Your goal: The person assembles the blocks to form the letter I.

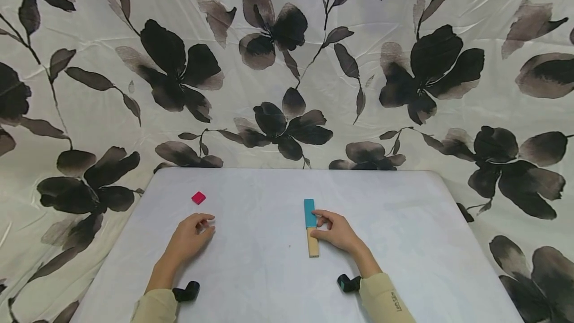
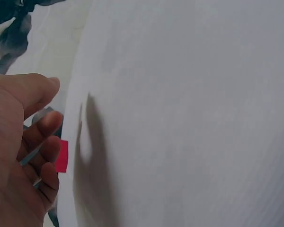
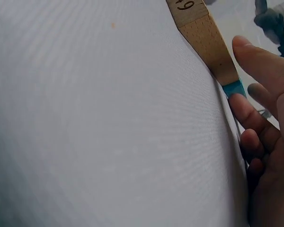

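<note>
While the sleeves [image 1: 154, 307] and black wrist cameras [image 1: 186, 292] sit nearest, toward six o'clock on the white table [image 1: 251, 283], both hands lie beyond them. The left hand [image 1: 190, 239], toward nine, is loosely curled and grasps nothing. The right hand [image 1: 337, 233] is relaxed at the bar's [image 1: 310, 221] three o'clock side — a finger touches the teal part, nothing clenched. The bar's wooden end points to six, its teal end to twelve. Just beyond the left hand, at its twelve, lies the red block [image 1: 199, 198] — then, past the table, floral cloth [image 1: 341, 83].
</note>
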A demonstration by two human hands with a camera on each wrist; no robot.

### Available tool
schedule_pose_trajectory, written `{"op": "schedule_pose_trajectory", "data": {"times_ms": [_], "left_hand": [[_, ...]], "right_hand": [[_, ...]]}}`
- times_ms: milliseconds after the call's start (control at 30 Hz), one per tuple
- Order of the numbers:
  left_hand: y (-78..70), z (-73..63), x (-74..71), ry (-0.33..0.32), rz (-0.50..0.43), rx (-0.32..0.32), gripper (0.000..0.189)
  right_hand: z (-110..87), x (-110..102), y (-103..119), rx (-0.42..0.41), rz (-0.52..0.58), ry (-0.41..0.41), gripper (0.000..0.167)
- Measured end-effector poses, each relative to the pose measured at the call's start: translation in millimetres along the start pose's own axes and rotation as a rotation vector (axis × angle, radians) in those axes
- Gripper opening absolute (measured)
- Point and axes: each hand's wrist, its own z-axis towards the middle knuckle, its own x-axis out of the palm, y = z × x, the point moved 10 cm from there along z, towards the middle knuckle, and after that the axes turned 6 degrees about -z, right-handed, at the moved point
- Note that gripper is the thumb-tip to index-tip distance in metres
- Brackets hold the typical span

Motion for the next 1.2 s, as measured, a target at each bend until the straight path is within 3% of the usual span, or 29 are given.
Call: {"op": "schedule_pose_trajectory", "data": {"times_ms": [200, 433, 733, 1000, 1200], "left_hand": [[9.8, 7.7, -19.6, -0.018, 0.014, -0.008, 0.028], [23.1, 15.1, -43.6, -0.102, -0.055, -0.043, 0.024], [54.0, 24.8, -60.6, -0.141, -0.053, -0.089, 0.026], [74.7, 32.3, -63.2, -0.161, -0.050, -0.140, 0.030], [81.2, 38.3, -58.9, -0.170, -0.048, -0.164, 0.033]], "right_hand": [[1.6, 0.9, 1.7, -0.001, -0.026, 0.015, 0.057], [2.0, -0.3, 1.2, 0.006, -0.008, 0.012, 0.057], [1.7, 3.0, 0.7, 0.012, -0.006, 0.018, 0.058], [2.0, 1.1, 0.9, 0.009, -0.014, 0.007, 0.058], [1.3, 0.2, -0.2, 0.005, -0.015, 0.003, 0.057]]}}
